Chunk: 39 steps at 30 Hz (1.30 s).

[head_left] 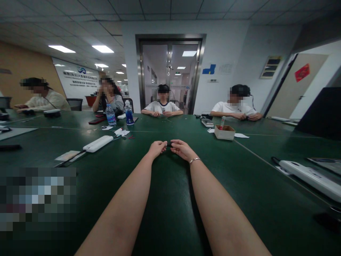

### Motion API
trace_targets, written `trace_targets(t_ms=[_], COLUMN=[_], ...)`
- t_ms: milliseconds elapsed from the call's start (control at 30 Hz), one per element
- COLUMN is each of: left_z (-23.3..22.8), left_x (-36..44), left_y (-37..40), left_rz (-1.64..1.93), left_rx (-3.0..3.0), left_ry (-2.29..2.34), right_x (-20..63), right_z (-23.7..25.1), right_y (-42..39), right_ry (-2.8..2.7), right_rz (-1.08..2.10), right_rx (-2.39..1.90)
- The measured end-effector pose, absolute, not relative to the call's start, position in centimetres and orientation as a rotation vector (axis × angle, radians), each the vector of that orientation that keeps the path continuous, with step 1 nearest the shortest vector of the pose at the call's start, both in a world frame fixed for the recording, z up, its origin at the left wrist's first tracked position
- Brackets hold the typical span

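Observation:
Both arms stretch out over the dark green table (170,199). My left hand (157,148) is closed in a pinch on one end of a small black object (168,144) with a silvery bit on it. Fingers of my right hand (182,149) close round the object's other end; a bracelet (195,160) circles that wrist. The fingers cover much of the object, and it is too small to tell its kind. It is held between the two hands, close to the tabletop.
A white power strip (98,143) lies to the left, another (311,177) to the right. Two bottles (111,115) stand at the far left near paper scraps (122,132). A small wooden box (224,133) sits at the right. Several people sit around the table.

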<state>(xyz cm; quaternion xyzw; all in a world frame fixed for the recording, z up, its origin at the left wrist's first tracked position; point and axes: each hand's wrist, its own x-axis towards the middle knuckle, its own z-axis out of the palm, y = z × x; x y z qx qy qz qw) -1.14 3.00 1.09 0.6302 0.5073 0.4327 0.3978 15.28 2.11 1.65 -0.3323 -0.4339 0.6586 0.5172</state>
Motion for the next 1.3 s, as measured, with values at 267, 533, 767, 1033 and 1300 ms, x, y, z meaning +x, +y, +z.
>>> trace_targets(t_ms=[267,533,767,1033,1300], left_z=[1.33,1.33,1.08,1.58,1.61], left_x=[-1.19,-1.21,-1.13,-0.85,-0.71], left_y=[2.77,2.68,2.78,2.27,2.53], left_rz=[1.072,1.065,1.106,1.158,1.120], left_rx=[1.606,1.625,1.628,1.560,1.549], left_ry=[1.314,1.371,1.256,1.160,1.216], right_x=[15.28,15.14,15.08,14.93,14.93], right_z=[1.86,2.07,1.95,2.02,2.03], right_y=[1.86,1.70,2.01,2.01,1.95], right_ry=[-1.067,-1.057,-0.991,-0.962,-0.996], right_rz=[1.592,1.585,1.579,1.580,1.573], right_rx=[-0.797,-0.805,-0.827,-0.836,-0.854])
